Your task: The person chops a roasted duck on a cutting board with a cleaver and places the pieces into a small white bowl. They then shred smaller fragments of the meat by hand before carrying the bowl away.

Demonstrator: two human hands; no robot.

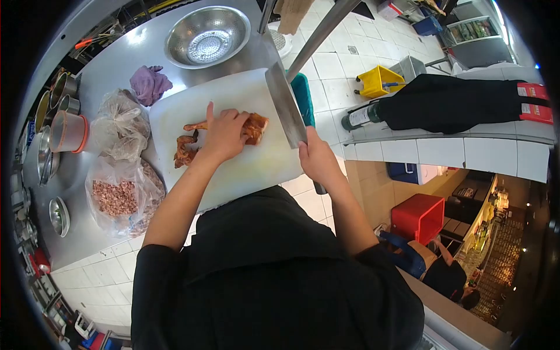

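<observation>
On a white cutting board (233,169) lie pieces of browned cooked meat. My left hand (224,137) rests with its fingers over the larger piece (256,128), thumb sticking out, pressing it to the board. A smaller dark brown piece (185,150) lies to the left, near my left wrist. My right hand (318,156) is closed round the handle of a wide cleaver (284,105). The cleaver's blade is over the board's right edge, to the right of the meat and apart from it.
Left of the board are a purple cloth (150,85), a knotted plastic bag (121,125) and a bag of diced pink meat (116,195). A perforated metal bowl (207,37) stands beyond the board. A person (446,277) is at the lower right, away from the board.
</observation>
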